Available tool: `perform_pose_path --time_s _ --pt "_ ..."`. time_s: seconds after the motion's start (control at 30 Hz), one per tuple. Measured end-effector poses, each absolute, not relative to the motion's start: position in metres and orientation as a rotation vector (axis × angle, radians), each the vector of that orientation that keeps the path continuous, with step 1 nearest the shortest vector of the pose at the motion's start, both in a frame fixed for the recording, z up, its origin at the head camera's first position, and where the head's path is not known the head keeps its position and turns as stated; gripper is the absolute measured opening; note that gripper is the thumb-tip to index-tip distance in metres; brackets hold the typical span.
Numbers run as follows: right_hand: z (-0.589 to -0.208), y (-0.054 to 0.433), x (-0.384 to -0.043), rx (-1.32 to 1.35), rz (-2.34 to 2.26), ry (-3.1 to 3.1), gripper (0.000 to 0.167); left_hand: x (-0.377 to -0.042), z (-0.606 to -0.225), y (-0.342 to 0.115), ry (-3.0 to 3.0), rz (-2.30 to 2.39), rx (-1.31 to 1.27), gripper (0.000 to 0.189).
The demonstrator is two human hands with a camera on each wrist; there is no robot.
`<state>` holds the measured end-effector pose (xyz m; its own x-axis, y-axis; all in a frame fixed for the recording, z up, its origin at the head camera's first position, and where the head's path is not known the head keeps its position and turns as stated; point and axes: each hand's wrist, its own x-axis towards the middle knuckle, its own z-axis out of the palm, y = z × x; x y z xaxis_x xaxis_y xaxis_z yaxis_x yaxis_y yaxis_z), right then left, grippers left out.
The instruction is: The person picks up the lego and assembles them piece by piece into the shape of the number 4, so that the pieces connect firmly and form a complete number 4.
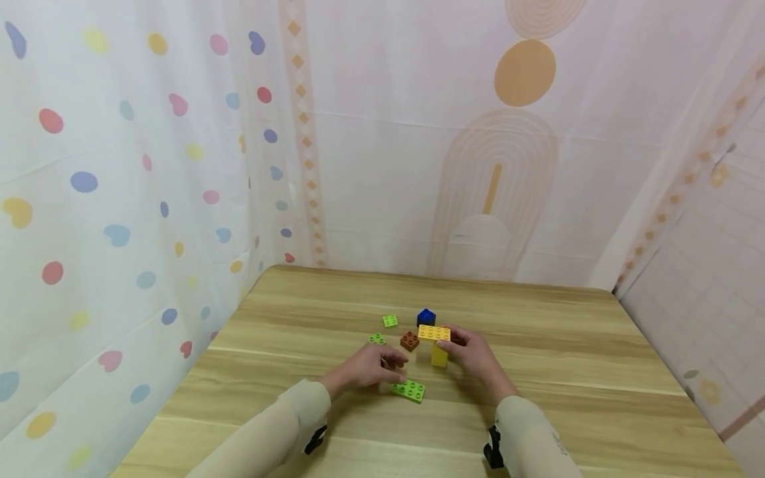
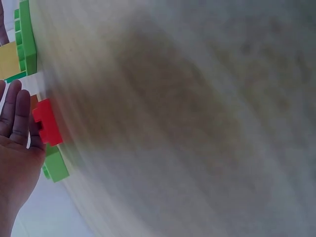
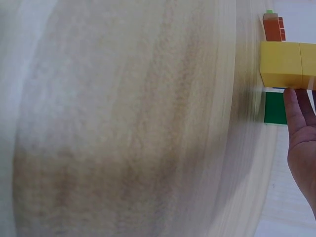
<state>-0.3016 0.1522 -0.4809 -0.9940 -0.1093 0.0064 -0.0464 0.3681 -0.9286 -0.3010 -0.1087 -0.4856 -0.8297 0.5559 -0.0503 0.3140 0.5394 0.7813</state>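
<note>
In the head view my right hand [image 1: 475, 355] holds the yellow brick stack [image 1: 439, 357] from its right side, thumb in front near the long top brick. The yellow stack [image 3: 281, 64] stands on end close to the tabletop in the right wrist view, fingers against it. My left hand [image 1: 370, 366] hovers with loosely bent fingers just behind a flat light green eight-stud brick [image 1: 410, 391]. Beside its fingers in the left wrist view is a red brick [image 2: 48, 122], mostly hidden by the hand from above.
Behind the hands lie a brown brick [image 1: 409, 341], a blue brick [image 1: 426, 317] and two small light green bricks, one far [image 1: 390, 321] and one near the left knuckles [image 1: 377, 338]. A dark green brick [image 3: 275, 107] shows beyond the right fingers. Curtains hang around the wooden table [image 1: 568, 411].
</note>
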Motion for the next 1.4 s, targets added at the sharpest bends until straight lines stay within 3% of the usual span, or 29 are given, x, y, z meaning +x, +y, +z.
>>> perform_pose_path --time_s 0.87,1.4 --pt "-0.484 0.152 -0.298 -0.136 -1.717 2.554 0.044 -0.297 -0.497 -0.111 2.531 0.944 0.910 0.043" --pt "-0.482 0.152 -0.298 -0.170 -1.722 2.572 0.046 -0.301 -0.494 -0.110 2.570 0.882 0.924 0.030"
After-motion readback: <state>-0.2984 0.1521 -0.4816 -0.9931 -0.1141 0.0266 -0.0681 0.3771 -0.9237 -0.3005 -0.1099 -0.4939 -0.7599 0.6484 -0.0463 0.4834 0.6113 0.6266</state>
